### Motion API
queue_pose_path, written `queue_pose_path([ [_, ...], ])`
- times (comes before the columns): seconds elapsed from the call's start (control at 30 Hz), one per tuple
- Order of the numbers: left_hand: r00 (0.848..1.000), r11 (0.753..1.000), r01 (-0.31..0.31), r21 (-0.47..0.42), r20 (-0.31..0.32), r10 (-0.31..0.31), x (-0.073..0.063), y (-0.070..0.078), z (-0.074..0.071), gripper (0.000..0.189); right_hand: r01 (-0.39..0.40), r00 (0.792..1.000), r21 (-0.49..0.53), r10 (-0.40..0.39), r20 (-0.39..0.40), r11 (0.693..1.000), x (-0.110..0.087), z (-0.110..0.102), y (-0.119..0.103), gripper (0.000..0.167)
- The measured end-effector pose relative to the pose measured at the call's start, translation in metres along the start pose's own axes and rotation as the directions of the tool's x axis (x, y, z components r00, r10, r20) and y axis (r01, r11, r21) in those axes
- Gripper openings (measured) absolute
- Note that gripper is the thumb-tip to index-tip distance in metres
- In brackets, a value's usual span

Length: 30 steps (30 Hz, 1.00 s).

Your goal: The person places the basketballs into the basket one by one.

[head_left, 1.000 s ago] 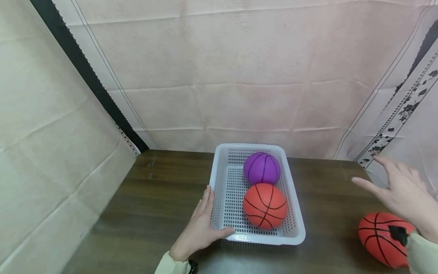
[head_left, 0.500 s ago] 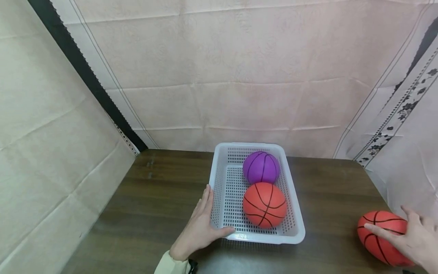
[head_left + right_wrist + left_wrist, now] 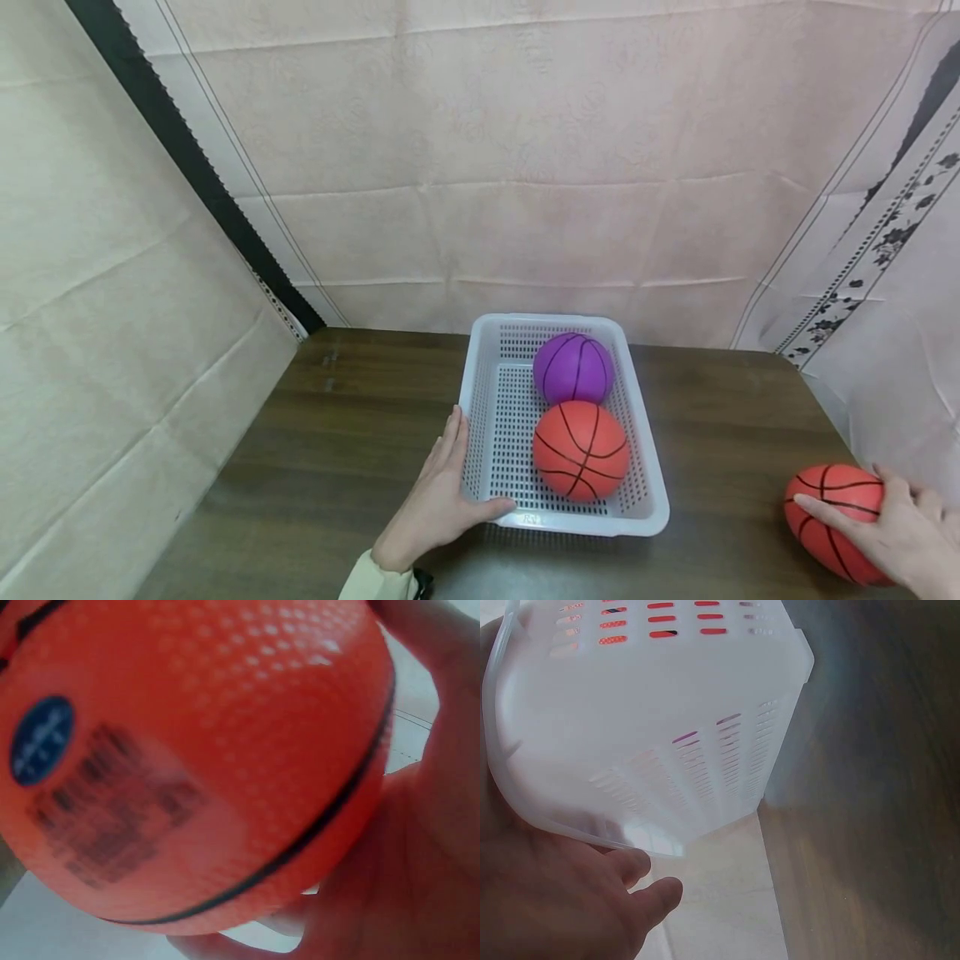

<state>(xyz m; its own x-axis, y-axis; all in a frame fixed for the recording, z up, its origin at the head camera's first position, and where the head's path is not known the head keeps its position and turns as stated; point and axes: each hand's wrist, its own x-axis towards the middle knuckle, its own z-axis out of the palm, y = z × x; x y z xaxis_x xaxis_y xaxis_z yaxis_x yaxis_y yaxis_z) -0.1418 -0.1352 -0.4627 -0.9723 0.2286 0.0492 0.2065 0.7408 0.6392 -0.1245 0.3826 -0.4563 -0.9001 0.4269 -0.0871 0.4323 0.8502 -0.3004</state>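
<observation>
In the head view my left hand (image 3: pixel 438 500) rests at the near left corner of a white perforated plastic basket (image 3: pixel 474 400). Its fingers lie straight along the left side, and the thumb touches the near rim. A purple toy basketball (image 3: pixel 573 369) sits inside, with an orange toy basketball (image 3: pixel 581 452) in front of it. At the far right, my right hand (image 3: pixel 911 533) grips another orange toy basketball (image 3: pixel 828 525), the thumb over its top and the fingers round its right side. The right wrist view shows the hand curving round this ball (image 3: pixel 225 750), which bears a blue sticker.
Everything stands on a dark brown wooden table (image 3: pixel 360 417). A pale cloth (image 3: pixel 525 167) hangs behind it, with more cloth on the left (image 3: pixel 135 333) and a flower-bordered sheet (image 3: pixel 892 333) on the right.
My right hand has come down from above the right-hand orange basketball and now has its fingers round it. My left hand, the basket and its balls have stayed put.
</observation>
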Motion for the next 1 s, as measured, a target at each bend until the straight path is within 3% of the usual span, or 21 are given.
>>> queue_pose_path([
  [0.17, 1.000, 1.000, -0.004, -0.006, 0.002, 0.004, 0.000, 0.000, 0.000, 0.133, 0.001, 1.000, 0.045, 0.000, -0.012, 0.999, 0.000, 0.002, -0.001, 0.112],
  [0.5, 1.000, 1.000, 0.019, -0.015, 0.004, -0.019, -0.001, 0.001, 0.000, 0.134, 0.039, 0.999, 0.018, -0.039, -0.004, 0.999, 0.001, 0.003, -0.004, 0.111],
  [0.67, 1.000, 1.000, 0.002, -0.015, -0.009, -0.002, -0.002, 0.001, 0.000, 0.133, 0.066, 0.998, 0.021, -0.066, -0.019, 0.998, 0.001, 0.001, -0.004, 0.109],
  [0.83, 1.000, 1.000, -0.015, -0.024, -0.021, 0.014, -0.002, 0.000, 0.000, 0.130, 0.162, 0.985, 0.054, -0.158, -0.066, 0.985, 0.002, -0.007, -0.018, 0.104],
  [1.0, 1.000, 1.000, -0.018, -0.016, -0.017, 0.018, -0.002, -0.001, 0.001, 0.131, 0.295, 0.948, 0.105, -0.278, -0.152, 0.950, 0.005, -0.026, -0.054, 0.101],
])
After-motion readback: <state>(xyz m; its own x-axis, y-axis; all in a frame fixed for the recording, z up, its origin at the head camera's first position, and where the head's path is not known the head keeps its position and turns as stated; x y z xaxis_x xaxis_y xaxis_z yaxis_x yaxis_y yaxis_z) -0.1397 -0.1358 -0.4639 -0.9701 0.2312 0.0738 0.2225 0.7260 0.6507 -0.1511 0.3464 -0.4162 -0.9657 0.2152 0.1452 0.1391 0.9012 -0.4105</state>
